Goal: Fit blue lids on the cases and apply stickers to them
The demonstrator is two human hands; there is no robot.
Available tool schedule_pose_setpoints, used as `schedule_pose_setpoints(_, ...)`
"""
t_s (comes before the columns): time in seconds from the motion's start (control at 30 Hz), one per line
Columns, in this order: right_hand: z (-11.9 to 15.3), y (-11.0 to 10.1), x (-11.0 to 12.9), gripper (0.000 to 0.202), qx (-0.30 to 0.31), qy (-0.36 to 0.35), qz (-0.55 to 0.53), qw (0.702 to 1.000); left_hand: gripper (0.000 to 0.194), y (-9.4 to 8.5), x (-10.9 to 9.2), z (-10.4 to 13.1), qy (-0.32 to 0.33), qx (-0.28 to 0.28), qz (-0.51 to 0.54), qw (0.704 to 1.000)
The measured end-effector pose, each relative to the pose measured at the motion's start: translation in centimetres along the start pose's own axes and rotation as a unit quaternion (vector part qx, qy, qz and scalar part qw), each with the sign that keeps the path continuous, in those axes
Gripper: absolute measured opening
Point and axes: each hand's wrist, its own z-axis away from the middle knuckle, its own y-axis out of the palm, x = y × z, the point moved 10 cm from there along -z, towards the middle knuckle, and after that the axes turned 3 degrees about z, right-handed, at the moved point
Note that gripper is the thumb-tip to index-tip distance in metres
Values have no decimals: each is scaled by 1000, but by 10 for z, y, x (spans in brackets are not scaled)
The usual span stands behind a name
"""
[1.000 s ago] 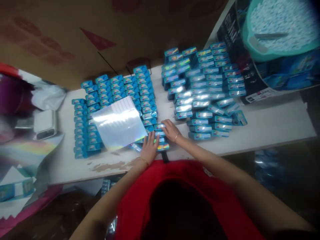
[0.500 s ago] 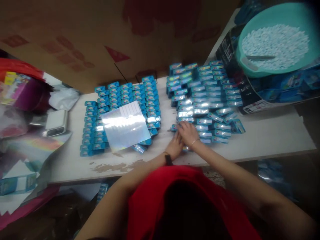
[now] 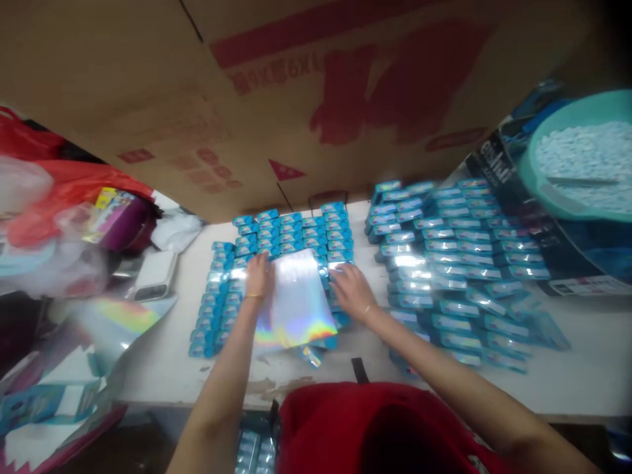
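My left hand (image 3: 257,278) is at the upper left edge of a shiny, rainbow-reflecting sheet (image 3: 299,303), its fingers closed on that edge, though blur softens them. The sheet lies over rows of small blue boxes (image 3: 212,299). My right hand (image 3: 351,291) is just beyond the sheet's right edge, over the boxes there, fingers extended and holding nothing visible. Farther right stands a second group of blue boxes (image 3: 449,263) with glossy tops; some at its right side lie askew.
A large cardboard carton (image 3: 276,118) walls off the back of the white table (image 3: 365,336). At right, a turquoise basin (image 3: 538,178) holds pale small pieces. Plastic bags (image 3: 74,257), a white device (image 3: 157,275) and a torn blue-and-white carton (image 3: 54,398) are at left.
Both hands have left the right group of boxes and moved left to either side of the shiny sheet. The view has shifted, so the table now appears lower and farther right.
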Motion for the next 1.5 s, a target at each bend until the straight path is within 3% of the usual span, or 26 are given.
schedule_pose_setpoints(0.07, -30, 23, 20, 35, 20, -10, 1, 1000, 39, 5, 27, -2, -24, 19, -54, 998)
schedule_pose_setpoints(0.17, -63, 55, 41, 36, 60, -30, 0, 998, 33, 10, 33, 7, -19, 7, -84, 996)
schedule_pose_setpoints(0.3, -89, 77, 53, 38, 89, -49, 18, 995, 25, 11, 16, 12, -8, -8, -18, 1000)
schedule_pose_setpoints(0.43, -105, 93, 41, 30, 148, -15, 58, 987, 22, 19, -5, 4, 36, 36, 47, 998)
schedule_pose_setpoints(0.53, -110, 102, 33, 28, 178, -8, 72, 981, 23, 22, -16, -1, 81, 55, 32, 995)
schedule_pose_setpoints(0.7, -111, 112, 34, 26, 179, -29, 82, 980, 25, 26, -32, 1, 160, 65, -30, 984)
schedule_pose_setpoints(0.87, -105, 125, 31, 26, 177, -31, 98, 979, 25, 29, -36, 18, 174, 61, -12, 983)
schedule_pose_setpoints(1.0, -100, 139, 26, 29, 180, -32, 98, 978, 19, 17, -42, 49, 161, 42, 33, 985)
schedule_pose_setpoints(1.07, -99, 140, 24, 31, 178, -28, 86, 980, 13, 0, -45, 63, 131, 19, 90, 987)
schedule_pose_setpoints(1.13, -100, 135, 25, 31, 167, -29, 49, 984, 9, -26, -39, 68, 57, -40, 173, 982)
schedule_pose_setpoints(1.2, -101, 117, 30, 31, 129, -36, -36, 990, 12, -47, -23, 67, -55, -117, 278, 952)
schedule_pose_setpoints(1.27, -101, 92, 29, 37, 74, -17, -167, 983, 17, -51, -8, 62, -160, -163, 389, 892)
schedule_pose_setpoints(1.37, -94, 71, 16, 56, 40, 81, -363, 927, 22, -37, -5, 43, -228, -172, 511, 811)
schedule_pose_setpoints(1.5, -84, 66, 0, 39, 37, 190, -467, 863, 25, -7, -17, 19, -254, -138, 575, 766)
